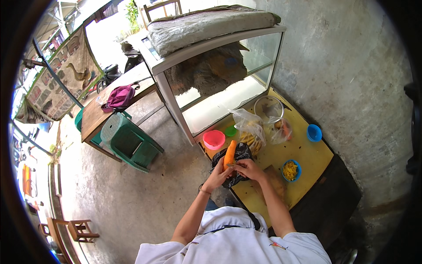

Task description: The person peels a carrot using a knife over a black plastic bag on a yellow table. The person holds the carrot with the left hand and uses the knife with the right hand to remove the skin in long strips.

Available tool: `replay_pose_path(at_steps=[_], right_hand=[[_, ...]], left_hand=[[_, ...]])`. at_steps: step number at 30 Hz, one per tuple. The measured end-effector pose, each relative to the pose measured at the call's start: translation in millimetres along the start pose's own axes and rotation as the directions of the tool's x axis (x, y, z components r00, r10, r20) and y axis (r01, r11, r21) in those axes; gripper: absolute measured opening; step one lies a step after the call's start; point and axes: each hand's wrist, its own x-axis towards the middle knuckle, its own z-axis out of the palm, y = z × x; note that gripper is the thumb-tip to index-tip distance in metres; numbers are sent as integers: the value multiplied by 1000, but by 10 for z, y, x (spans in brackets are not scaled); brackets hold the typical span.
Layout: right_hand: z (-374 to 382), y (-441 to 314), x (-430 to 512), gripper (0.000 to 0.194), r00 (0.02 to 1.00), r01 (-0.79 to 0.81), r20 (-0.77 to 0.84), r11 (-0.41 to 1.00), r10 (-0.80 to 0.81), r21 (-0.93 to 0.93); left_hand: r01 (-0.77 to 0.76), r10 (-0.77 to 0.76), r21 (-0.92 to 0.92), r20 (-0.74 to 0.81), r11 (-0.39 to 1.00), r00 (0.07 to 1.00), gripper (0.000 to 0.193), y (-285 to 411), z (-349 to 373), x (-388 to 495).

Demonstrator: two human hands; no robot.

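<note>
A large orange carrot [230, 153] stands nearly upright in my left hand [218, 175], its tip pointing away from me. My right hand [246, 169] meets the carrot's lower end, with a small dark edge, perhaps a blade, between its fingers; what it holds is too small to tell. Beneath both hands lies a black plastic bag [243, 151]. Just beyond, a clear plastic bag [251, 133] holds yellowish pieces. Another clear bag [280, 130] has orange and brown vegetables inside. To the right, a blue bowl [291, 170] contains yellow cut pieces. A wooden board [275, 184] lies partly under my right forearm.
The yellow tabletop [308, 153] also bears a pink bowl [214, 140], a green dish [230, 131], a blue cup [314, 133] and a round clear container [269, 107]. A glass display case [214, 115] rises behind. Green plastic stools [132, 142] stand left, near a wooden table [95, 122] with a purple bag [120, 96].
</note>
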Motion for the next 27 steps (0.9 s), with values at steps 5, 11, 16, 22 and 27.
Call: replay_pose_path(at_steps=[5, 11, 16, 22, 27], right_hand=[[35, 198, 80, 21, 962, 97, -252, 995, -102, -33], [16, 315, 69, 20, 948, 38, -318, 997, -16, 63], [36, 447, 37, 18, 934, -95, -340, 994, 109, 57], [160, 409, -12, 20, 932, -200, -324, 976, 162, -87], [218, 343, -83, 21, 934, -222, -320, 959, 158, -176]], left_hand=[[-16, 15, 32, 17, 999, 1000, 60, -32, -25, -10], [16, -13, 43, -62, 999, 998, 58, -144, -13, -35], [72, -68, 22, -159, 997, 985, 54, -236, -67, -11], [-7, 163, 360, -404, 933, 900, 70, -271, 61, 40], [125, 98, 369, -530, 921, 843, 74, -305, 145, 182]])
